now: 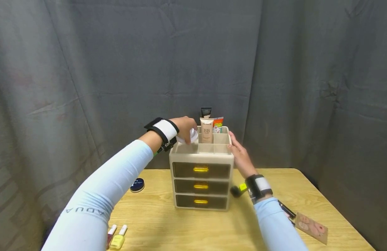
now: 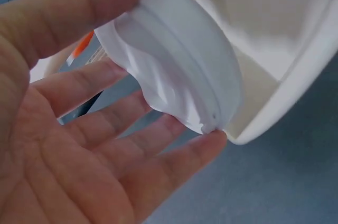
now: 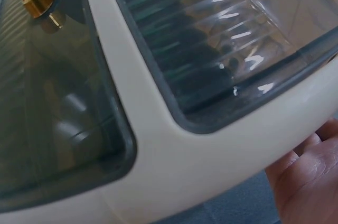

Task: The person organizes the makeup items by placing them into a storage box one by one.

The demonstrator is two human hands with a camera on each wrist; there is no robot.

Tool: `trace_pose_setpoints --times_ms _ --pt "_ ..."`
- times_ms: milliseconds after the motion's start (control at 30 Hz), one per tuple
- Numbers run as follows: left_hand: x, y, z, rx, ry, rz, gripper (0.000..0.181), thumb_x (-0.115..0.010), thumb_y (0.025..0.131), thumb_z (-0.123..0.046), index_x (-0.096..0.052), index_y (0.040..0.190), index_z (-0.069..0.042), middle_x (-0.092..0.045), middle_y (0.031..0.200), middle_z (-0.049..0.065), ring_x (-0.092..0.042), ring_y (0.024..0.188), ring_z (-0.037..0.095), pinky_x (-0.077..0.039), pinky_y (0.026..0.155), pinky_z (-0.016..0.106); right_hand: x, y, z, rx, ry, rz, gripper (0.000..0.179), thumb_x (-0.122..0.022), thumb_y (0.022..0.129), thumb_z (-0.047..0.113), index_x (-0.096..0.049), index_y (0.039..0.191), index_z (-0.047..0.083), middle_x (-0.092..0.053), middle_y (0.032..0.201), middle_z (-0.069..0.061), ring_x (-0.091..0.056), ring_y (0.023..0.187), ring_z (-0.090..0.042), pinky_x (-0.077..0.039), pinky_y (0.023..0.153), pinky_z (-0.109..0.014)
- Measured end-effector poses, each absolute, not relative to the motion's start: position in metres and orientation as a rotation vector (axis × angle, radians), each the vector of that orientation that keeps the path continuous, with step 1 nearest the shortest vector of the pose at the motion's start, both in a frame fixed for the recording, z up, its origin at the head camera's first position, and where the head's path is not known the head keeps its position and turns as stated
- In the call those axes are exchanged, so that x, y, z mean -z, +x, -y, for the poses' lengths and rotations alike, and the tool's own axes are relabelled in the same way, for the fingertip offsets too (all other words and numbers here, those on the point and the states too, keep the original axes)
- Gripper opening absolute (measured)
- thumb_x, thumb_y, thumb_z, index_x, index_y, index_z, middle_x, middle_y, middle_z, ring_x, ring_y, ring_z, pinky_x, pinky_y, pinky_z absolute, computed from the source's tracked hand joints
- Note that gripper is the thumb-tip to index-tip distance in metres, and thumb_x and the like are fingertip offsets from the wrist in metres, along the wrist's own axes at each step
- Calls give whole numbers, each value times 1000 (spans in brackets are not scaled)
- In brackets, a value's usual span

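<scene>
A cream makeup organizer (image 1: pixel 201 158) with three dark drawers and gold handles stands upright on the table. Over its top left compartment, my left hand (image 1: pixel 186 127) pinches a round white item with a wavy edge (image 2: pixel 179 55) between thumb and fingertips; what kind of item it is, I cannot tell. My right hand (image 1: pixel 241 157) rests along the organizer's upper right side, its fingers partly hidden in the right wrist view. A beige BB cream tube (image 1: pixel 207 130), an orange and white tube (image 1: pixel 218 124) and a black-topped tube (image 1: pixel 206 111) stand in the compartments.
On the wooden table (image 1: pixel 155 216) lie a dark round case (image 1: pixel 137 185) and two nail polish bottles, one yellow (image 1: pixel 118 240), to the left. Right of the organizer are a brush (image 1: pixel 236 190), a black stick (image 1: pixel 286 209) and a flat palette (image 1: pixel 311 227). A grey curtain (image 1: pixel 133 62) hangs behind.
</scene>
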State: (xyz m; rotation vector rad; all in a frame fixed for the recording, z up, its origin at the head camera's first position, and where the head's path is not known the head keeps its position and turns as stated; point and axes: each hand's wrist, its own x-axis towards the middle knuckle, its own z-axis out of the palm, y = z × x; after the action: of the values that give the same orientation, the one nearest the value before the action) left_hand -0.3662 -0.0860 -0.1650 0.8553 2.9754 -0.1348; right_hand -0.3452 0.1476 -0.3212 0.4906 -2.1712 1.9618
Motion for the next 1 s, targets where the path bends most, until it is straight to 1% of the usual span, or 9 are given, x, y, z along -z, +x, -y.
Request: trace_pose_setpoints --times_ms 33,200,267,467,533,733,833,1000 --pt "167 -366 85 142 854 -2968 65 -85 71 -14 -61 132 -7 -61 124 11 -56 103 22 -49 83 31 322 -346 -148 -1962 492 2171 57 -40 103 28 -20 156 32 -16 160 0 -25 141 -28 -37 100 -53" --pt "178 -370 85 146 832 -2948 65 -86 69 -17 -63 129 -7 -63 121 10 -57 99 21 -49 80 31 322 -346 -146 -1971 482 2176 55 -40 104 29 -21 154 39 -16 160 1 -26 141 -29 -39 99 -54" --pt "182 -375 85 162 827 -2942 66 -87 69 -18 -63 129 -8 -62 122 10 -57 100 21 -48 81 31 321 -346 -146 -1976 481 2175 54 -40 104 28 -22 153 41 -16 160 1 -26 141 -30 -39 99 -54" --pt "195 -388 85 179 777 -2925 71 -88 69 -20 -59 133 -7 -58 132 10 -56 111 22 -46 90 34 321 -346 -145 -1979 501 2163 55 -41 103 28 -22 154 38 -14 160 1 -24 141 -30 -39 100 -53" --pt "198 -391 85 193 771 -2918 71 -88 70 -21 -59 134 -8 -58 133 10 -55 113 23 -46 92 35 322 -346 -145 -1981 504 2158 55 -41 103 28 -21 154 37 -14 160 1 -26 141 -31 -40 99 -52" --pt "205 -396 84 198 742 -2925 72 -88 69 -24 -60 133 -10 -58 132 9 -56 113 23 -46 93 36 322 -346 -146 -1989 505 2155 57 -41 103 30 -20 155 36 -15 160 -1 -30 139 -33 -42 96 -50" --pt "206 -396 85 163 726 -2927 71 -88 69 -23 -60 133 -11 -58 133 9 -55 114 23 -45 95 37 321 -346 -146 -1986 504 2157 57 -41 103 30 -19 155 35 -14 161 0 -28 140 -32 -41 98 -51" --pt "203 -393 86 131 730 -2902 70 -87 71 -22 -59 135 -11 -56 135 9 -52 119 23 -42 99 37 321 -346 -146 -1976 512 2166 57 -41 103 31 -18 156 34 -14 161 1 -27 140 -31 -39 99 -52"
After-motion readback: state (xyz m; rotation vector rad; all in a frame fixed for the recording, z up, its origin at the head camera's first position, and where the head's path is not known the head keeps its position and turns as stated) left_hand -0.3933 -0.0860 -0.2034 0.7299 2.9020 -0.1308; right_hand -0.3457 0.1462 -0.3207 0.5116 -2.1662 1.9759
